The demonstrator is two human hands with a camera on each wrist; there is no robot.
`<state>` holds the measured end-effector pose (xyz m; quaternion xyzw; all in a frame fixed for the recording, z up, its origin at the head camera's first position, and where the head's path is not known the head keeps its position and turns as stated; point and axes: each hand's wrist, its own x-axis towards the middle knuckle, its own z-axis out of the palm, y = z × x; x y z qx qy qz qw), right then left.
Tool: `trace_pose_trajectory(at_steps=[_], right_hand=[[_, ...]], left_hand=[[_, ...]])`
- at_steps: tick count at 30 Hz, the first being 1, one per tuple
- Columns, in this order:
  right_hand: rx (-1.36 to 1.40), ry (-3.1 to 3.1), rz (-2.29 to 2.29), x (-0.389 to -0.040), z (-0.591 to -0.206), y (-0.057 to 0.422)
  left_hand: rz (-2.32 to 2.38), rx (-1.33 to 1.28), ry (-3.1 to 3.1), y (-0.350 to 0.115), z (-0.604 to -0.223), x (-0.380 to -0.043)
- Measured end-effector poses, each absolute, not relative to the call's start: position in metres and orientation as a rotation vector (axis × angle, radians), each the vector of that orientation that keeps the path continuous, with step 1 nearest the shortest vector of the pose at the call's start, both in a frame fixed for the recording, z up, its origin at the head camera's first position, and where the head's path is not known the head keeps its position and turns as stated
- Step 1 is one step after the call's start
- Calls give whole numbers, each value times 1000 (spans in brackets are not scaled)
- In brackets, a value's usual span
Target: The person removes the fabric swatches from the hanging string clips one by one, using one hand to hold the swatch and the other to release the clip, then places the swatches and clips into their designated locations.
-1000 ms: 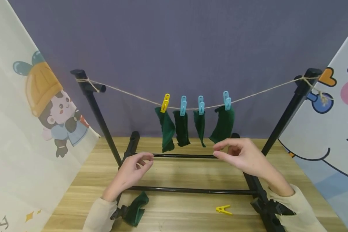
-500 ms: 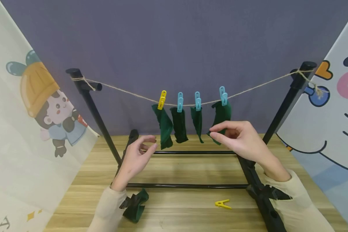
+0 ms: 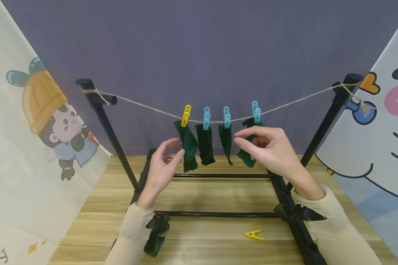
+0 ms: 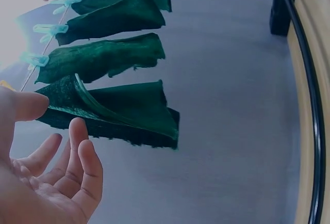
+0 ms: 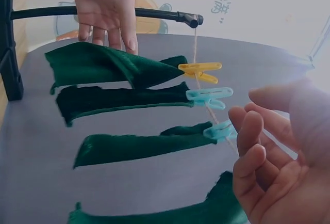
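Several dark green cloth strips hang from a twine line. A yellow clothespin (image 3: 185, 116) clips the leftmost cloth (image 3: 189, 147); three light blue clothespins (image 3: 206, 118) hold the others. My left hand (image 3: 164, 165) is just left of that leftmost cloth, fingers loosely bent, thumb close to its edge; whether they touch is unclear. Before the rightmost cloth (image 3: 247, 158), partly covering it, is my right hand (image 3: 272, 151), thumb and fingers bent with a gap between them. The right wrist view shows nothing in the right hand (image 5: 273, 167); the left wrist view shows the left hand (image 4: 56, 167) unloaded too.
Black posts (image 3: 111, 140) carry the twine (image 3: 302, 97) at both ends, joined low by black crossbars (image 3: 219, 214). A loose yellow clothespin (image 3: 254, 235) lies on the wooden table (image 3: 202, 243). Another green cloth (image 3: 156, 239) lies near my left sleeve, partly hidden.
Both hands have risen toward the hanging cloths. The left hand has moved up and right beside the leftmost cloth; the right has moved up and slightly left. The cloths still hang clipped.
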<state>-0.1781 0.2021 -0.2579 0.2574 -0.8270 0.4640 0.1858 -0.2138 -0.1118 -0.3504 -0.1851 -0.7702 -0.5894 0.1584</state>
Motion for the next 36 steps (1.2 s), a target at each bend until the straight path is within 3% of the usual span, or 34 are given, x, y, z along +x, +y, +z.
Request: trace_pose_trajectory(at_steps=[27, 36], right_hand=[[887, -2196, 1108, -194, -209, 129], [859, -2240, 1142, -206, -209, 111]], left_hand=[[-1812, -541, -2026, -91, -311, -229], [-1878, -523, -1985, -91, -308, -239]])
